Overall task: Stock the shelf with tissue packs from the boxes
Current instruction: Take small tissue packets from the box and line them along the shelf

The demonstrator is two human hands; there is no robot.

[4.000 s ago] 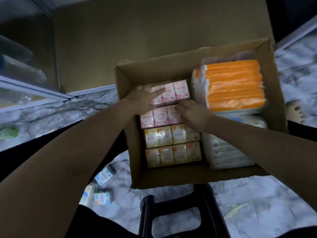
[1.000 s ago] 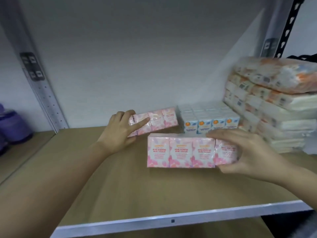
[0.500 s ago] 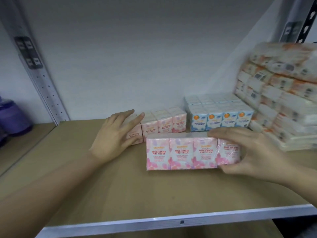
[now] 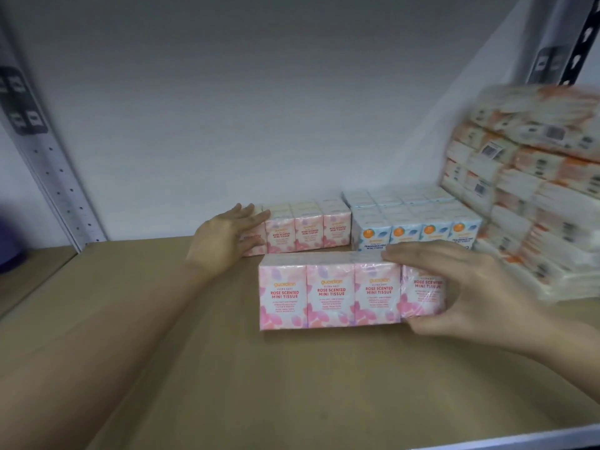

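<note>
Two pink rose-scented mini tissue packs stand on the brown shelf board (image 4: 227,368). The rear pink pack (image 4: 308,233) sits upright against the back wall, and my left hand (image 4: 227,238) lies with straight fingers flat against its left end. The front pink pack (image 4: 331,292) stands upright in front of it. My right hand (image 4: 470,293) grips the front pack's right end, fingers over the top and thumb underneath.
A blue fragrance-free tissue pack (image 4: 415,228) stands right of the rear pink pack. A tall stack of orange-and-white tissue bundles (image 4: 532,196) fills the right end. Metal uprights (image 4: 48,164) frame the bay; a purple item (image 4: 9,241) sits beyond the left upright.
Four seconds ago both hands were reaching into the box. Within the last second the left hand set the rear pink pack upright at the wall, and the right hand brought its pack slightly closer.
</note>
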